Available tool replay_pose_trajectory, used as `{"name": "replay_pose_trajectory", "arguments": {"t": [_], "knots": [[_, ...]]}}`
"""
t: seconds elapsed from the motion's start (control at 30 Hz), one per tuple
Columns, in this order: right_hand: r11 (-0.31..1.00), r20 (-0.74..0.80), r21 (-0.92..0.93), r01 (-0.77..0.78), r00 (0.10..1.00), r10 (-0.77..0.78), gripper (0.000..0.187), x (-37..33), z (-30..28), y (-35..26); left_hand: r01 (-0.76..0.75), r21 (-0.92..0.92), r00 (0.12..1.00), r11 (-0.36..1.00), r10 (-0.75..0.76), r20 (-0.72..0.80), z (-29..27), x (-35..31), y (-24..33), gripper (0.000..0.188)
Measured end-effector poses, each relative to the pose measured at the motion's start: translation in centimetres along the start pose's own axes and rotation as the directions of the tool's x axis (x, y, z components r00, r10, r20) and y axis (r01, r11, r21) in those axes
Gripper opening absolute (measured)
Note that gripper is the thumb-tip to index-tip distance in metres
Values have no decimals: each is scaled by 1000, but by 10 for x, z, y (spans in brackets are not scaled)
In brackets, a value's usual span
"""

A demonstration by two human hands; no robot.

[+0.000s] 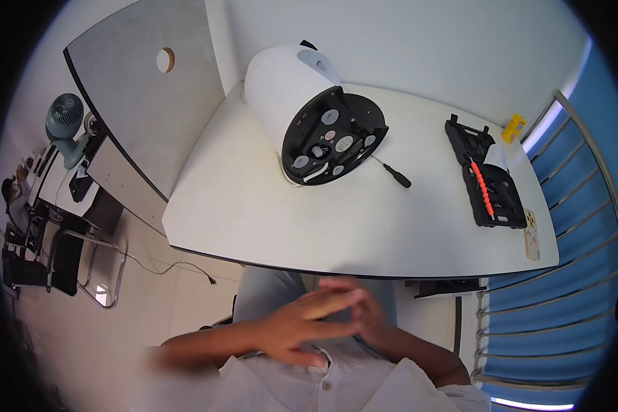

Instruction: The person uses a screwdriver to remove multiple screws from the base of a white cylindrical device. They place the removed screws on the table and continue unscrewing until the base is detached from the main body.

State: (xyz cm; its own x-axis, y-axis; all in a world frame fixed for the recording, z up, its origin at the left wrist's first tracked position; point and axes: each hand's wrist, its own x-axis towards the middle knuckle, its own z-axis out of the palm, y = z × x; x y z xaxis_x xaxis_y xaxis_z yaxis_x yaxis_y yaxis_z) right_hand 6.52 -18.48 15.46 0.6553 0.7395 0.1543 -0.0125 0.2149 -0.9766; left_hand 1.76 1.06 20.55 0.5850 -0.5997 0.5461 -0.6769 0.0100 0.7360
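Observation:
In front of my lap, below the table's edge, my left hand (301, 325) is spread open over my right hand (369, 317). Their fingers touch or cross, and some of the right fingers are hidden or blurred; neither hand shows a thing in it. On the table lies a white rounded appliance (281, 79), tipped on its side, with its black round base (347, 127) facing me. That base carries several pale round feet and labels. Beside it rests a black-handled screwdriver (397, 176), its shaft pointing at the base.
The white table (254, 220) has a dark front edge. To the right lie an open black tool case (484, 218) with an orange flexible shaft (482, 189), a yellow object (513, 128) and a pale remote-like object (531, 237). Metal railings (590, 147) flank the right; a chair (65, 261) and fan (65, 117) stand left.

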Motion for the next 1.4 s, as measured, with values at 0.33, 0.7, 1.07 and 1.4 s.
{"name": "replay_pose_trajectory", "arguments": {"t": [0.33,0.7,1.07,1.4], "knots": [[945,124,-89,315,945,-304,54,33,12,-40,-298,410,954,862,277,111,29,39,-13,45],[854,-119,61,516,854,-507,36,51,26,-4,-126,415,991,901,98,87,21,26,-16,56],[871,-124,478,-115,973,196,38,41,7,-46,-61,690,998,721,47,39,5,37,1,64],[931,-41,343,127,992,-120,42,45,17,-17,-11,682,994,731,81,-71,19,26,-5,60]]}}
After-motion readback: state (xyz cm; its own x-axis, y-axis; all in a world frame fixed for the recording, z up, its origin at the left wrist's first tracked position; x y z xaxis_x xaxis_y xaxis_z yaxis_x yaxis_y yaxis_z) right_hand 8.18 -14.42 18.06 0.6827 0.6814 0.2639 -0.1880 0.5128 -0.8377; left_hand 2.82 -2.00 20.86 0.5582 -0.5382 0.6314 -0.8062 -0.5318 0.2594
